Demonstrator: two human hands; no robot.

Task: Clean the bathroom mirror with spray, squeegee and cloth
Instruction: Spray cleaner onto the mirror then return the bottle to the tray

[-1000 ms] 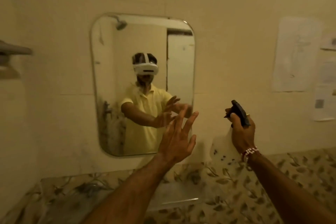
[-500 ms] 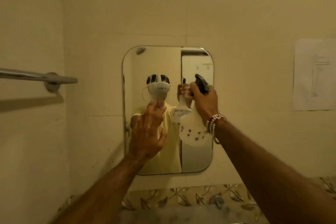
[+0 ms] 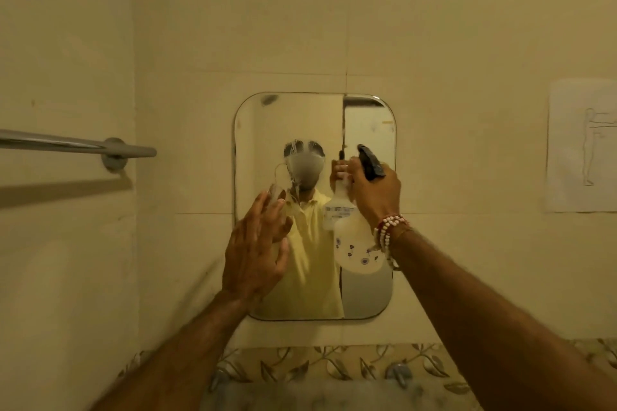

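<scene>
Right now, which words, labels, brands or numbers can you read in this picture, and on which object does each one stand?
No text can be read here.
Spray bottle: its reflection in the mirror shows a white label with dark print, too blurred to read; the bottle itself shows only small flower marks.
Paper sheet on the right wall: only a line drawing of a figure, no legible words.

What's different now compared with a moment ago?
The right hand lifted the spray bottle from beside the mirror up in front of it, and a foggy wet patch now sits on the glass. The left hand stays open and empty; the towel bar is untouched.
</scene>
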